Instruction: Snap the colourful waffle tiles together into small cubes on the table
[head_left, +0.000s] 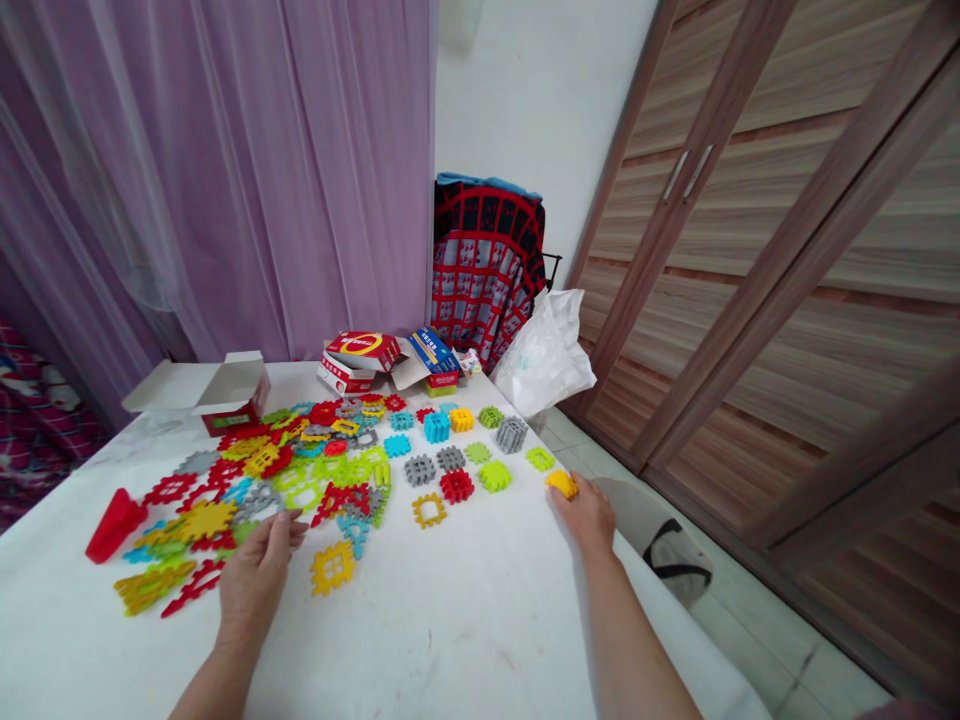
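My right hand (589,515) is at the table's right edge, its fingers closed on a yellow toothed building block (562,485). Just beyond it lies a lime green block (540,458). My left hand (262,560) hovers beside the loose pile of toothed plastic pieces, fingers loosely bent and apart, with nothing visible in them. Near it are a yellow window-shaped piece (332,568) and a blue piece (354,535). Between the hands sit small groups of pieces by colour: a red stack (457,486), a grey stack (511,434), a blue stack (436,427) and a yellow square frame (429,511).
An opened carton (236,395) stands at the back left, with red boxes (356,360) and a blue box (435,355) at the back. A red wedge-shaped piece (116,525) lies at left. Beyond the right edge are a white plastic bag (547,355) and wooden wardrobe doors (750,230).
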